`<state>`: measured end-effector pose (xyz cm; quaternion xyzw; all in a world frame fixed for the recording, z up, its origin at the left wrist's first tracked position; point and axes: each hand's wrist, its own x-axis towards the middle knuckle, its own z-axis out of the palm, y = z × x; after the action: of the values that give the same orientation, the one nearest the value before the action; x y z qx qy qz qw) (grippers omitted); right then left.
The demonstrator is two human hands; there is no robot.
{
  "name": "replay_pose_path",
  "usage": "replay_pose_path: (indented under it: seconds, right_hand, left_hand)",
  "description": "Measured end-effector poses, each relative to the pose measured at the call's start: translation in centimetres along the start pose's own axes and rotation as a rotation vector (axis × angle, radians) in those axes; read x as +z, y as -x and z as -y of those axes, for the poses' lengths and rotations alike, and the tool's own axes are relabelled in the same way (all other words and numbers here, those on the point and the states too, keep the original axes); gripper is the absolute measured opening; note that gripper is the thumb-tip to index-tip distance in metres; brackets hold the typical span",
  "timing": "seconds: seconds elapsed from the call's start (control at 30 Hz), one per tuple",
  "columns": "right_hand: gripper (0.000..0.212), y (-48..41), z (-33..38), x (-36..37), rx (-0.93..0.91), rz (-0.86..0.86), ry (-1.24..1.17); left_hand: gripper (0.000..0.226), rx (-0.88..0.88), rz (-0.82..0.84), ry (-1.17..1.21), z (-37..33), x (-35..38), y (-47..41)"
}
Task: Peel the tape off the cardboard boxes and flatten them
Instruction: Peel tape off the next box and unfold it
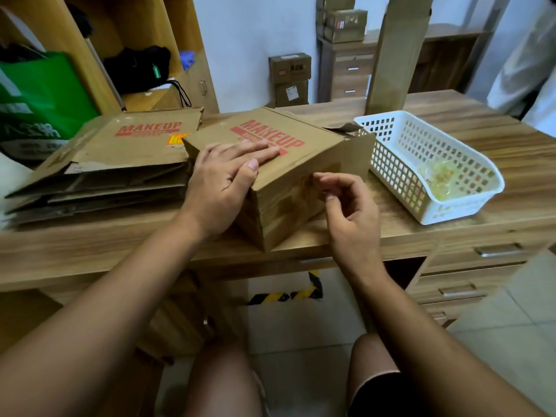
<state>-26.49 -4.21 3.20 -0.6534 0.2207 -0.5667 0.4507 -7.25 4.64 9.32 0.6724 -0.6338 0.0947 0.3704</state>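
Observation:
A brown cardboard box printed "MAKEUP" in red stands assembled near the desk's front edge, with one flap open toward the right. My left hand lies flat on its top, fingers straight and thumb at the near edge. Glossy clear tape covers the box's near side. My right hand is at that side with fingers curled, fingertips and thumb pinching at the tape's edge. A stack of flattened boxes lies just left of the box.
A white plastic basket with wads of peeled tape sits right of the box. A green bag stands at far left and a tall cardboard piece is upright behind. The wooden desk has drawers at right.

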Motion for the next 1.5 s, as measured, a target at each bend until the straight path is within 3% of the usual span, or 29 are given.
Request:
replay_pose_path:
  seconds: [0.27, 0.53, 0.83, 1.17, 1.33, 1.5]
  right_hand:
    - [0.022, 0.4, 0.0, 1.6, -0.014, -0.071, -0.068]
    - [0.033, 0.0, -0.9, 2.6, -0.040, -0.111, -0.035]
    - [0.025, 0.3, -1.4, 2.4, -0.051, -0.081, -0.026]
    - [0.031, -0.2, -2.1, 2.7, -0.102, -0.092, 0.042]
    - [0.028, 0.3, -1.4, 2.6, -0.071, -0.003, 0.067]
    - [0.029, -0.2, -1.3, 2.7, -0.083, -0.076, 0.014]
  left_hand:
    - [0.048, -0.008, -0.025, -0.012, -0.1, 0.5, -0.3]
    - [0.048, -0.013, -0.047, -0.020, -0.3, 0.9, -0.5]
    - [0.048, -0.017, -0.041, -0.021, -0.3, 1.0, -0.7]
    - [0.048, -0.029, -0.055, -0.019, -0.3, 1.2, -0.7]
    - [0.048, -0.038, -0.051, -0.012, -0.4, 1.1, -0.7]
    - [0.049, -0.042, -0.050, -0.003, -0.6, 1.1, -0.7]
